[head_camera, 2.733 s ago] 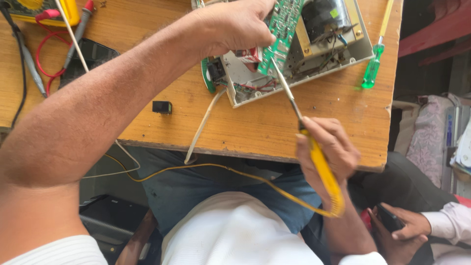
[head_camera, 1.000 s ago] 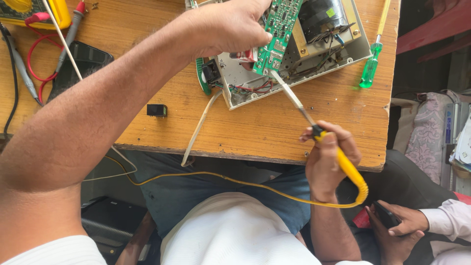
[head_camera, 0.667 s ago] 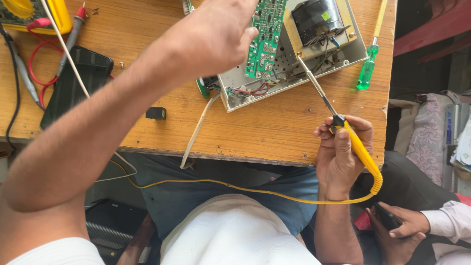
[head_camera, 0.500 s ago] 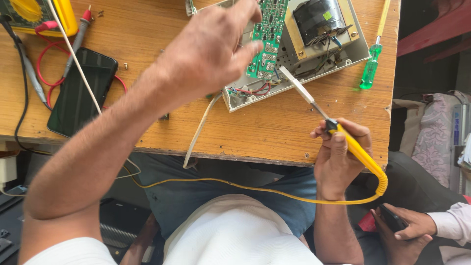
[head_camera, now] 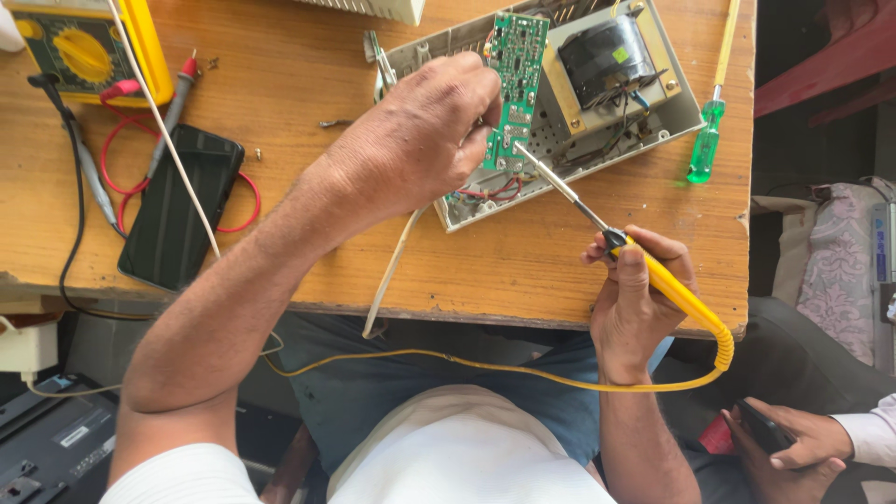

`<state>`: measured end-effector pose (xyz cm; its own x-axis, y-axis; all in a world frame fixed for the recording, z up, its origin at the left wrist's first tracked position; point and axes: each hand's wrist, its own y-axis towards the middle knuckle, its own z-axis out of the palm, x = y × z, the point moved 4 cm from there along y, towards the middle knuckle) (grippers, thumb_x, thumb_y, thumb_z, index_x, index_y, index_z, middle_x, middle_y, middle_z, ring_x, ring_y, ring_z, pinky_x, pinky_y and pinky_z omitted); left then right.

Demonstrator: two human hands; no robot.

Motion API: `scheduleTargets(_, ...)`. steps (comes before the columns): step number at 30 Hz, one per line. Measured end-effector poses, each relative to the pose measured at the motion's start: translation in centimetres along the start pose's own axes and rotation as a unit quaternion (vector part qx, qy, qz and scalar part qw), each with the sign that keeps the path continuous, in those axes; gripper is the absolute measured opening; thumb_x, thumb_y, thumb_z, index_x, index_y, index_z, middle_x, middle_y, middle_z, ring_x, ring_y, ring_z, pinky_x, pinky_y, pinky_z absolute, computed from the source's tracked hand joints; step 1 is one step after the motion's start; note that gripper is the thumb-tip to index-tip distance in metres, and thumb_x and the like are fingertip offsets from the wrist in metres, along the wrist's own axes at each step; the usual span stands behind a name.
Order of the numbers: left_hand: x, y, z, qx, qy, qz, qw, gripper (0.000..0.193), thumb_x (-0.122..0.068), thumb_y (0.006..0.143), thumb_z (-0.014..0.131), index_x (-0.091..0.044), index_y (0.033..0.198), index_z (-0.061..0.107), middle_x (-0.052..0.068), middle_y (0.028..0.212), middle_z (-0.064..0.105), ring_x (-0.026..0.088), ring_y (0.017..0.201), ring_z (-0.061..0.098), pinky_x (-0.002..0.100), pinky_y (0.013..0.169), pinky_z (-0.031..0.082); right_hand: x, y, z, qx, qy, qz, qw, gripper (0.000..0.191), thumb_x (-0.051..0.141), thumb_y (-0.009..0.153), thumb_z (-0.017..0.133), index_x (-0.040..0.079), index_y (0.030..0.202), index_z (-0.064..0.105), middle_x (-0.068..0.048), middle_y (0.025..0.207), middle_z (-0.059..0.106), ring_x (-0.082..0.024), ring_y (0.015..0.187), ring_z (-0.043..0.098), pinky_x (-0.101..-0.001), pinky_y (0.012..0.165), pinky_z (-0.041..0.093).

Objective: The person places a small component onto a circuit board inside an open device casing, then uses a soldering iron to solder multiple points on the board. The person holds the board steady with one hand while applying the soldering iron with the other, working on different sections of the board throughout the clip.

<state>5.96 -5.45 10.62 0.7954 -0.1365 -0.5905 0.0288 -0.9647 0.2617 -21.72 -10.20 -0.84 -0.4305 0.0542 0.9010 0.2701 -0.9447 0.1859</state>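
The left hand (head_camera: 415, 140) is curled closed, its fingertips pinching the edge of a green rectangular circuit board (head_camera: 515, 84) and holding it tilted up out of an open grey metal chassis (head_camera: 653, 131). The right hand (head_camera: 635, 303) is wrapped shut around the yellow plastic handle of a soldering iron (head_camera: 653, 275), held like a pen; its thin metal shaft runs up and to the left of the fist, with the tip resting at the lower end of the board, just beside the left fingertips.

Compared with half a second ago, the left hand has moved from lying spread over the board to gripping it by the edge, so more of the board now shows, and the iron's tip has closed in on it.

Inside the chassis, to the right of the raised board, sits a dark wound transformer (head_camera: 607, 58) on a tan frame, with red and black wires (head_camera: 485, 191) bunched at the near corner below the left hand.

Right of the iron lies a green-handled screwdriver (head_camera: 707, 149). Left of the left forearm lie a black phone (head_camera: 180, 207), red and black probe leads (head_camera: 177, 93) and a yellow multimeter (head_camera: 89, 47), all on the wooden table (head_camera: 523, 266).
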Motion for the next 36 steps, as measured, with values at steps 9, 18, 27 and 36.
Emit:
scheduleTargets(9,1.0,1.7,0.8,0.037,0.019,-0.012,0.999,0.006,-0.007,0.09,0.068,-0.001,0.091,0.067,0.015,0.101,0.06,0.032,0.108,0.061,0.046,0.096,0.049,0.3,0.1,0.6,0.004,-0.022,0.002,1.0,0.029,0.015,0.105,0.074,-0.004,0.121,0.06,-0.018,0.103,0.071,-0.025,0.093,0.071,-0.0402,0.087,0.061)
scheduleTargets(18,2.5,1.9,1.1,0.044,-0.019,-0.009,0.999,0.007,-0.008,0.09,0.07,-0.002,0.093,0.07,0.013,0.1,0.061,0.03,0.105,0.063,0.044,0.094,0.051,0.0,0.3,0.7,-0.004,-0.024,0.008,1.0,0.029,0.015,0.104,0.075,-0.004,0.121,0.06,-0.018,0.102,0.071,-0.026,0.092,0.071,-0.0398,0.087,0.061)
scheduleTargets(27,2.9,1.4,1.2,0.023,-0.029,0.014,0.999,0.005,-0.006,0.092,0.069,-0.002,0.094,0.069,0.013,0.101,0.061,0.031,0.105,0.064,0.044,0.091,0.052,-0.5,0.3,0.7,0.004,-0.025,0.007,1.0,0.028,0.015,0.106,0.074,-0.004,0.122,0.06,-0.017,0.099,0.07,-0.024,0.09,0.071,-0.0399,0.087,0.061)
scheduleTargets(36,3.0,1.1,1.3,0.018,-0.015,0.021,1.0,0.004,-0.008,0.093,0.07,-0.004,0.095,0.07,0.011,0.1,0.061,0.029,0.105,0.064,0.044,0.092,0.052,-0.4,0.3,0.8,0.009,-0.026,0.006,1.0,0.028,0.015,0.106,0.074,-0.003,0.123,0.06,-0.017,0.101,0.07,-0.024,0.092,0.072,-0.0377,0.083,0.062)
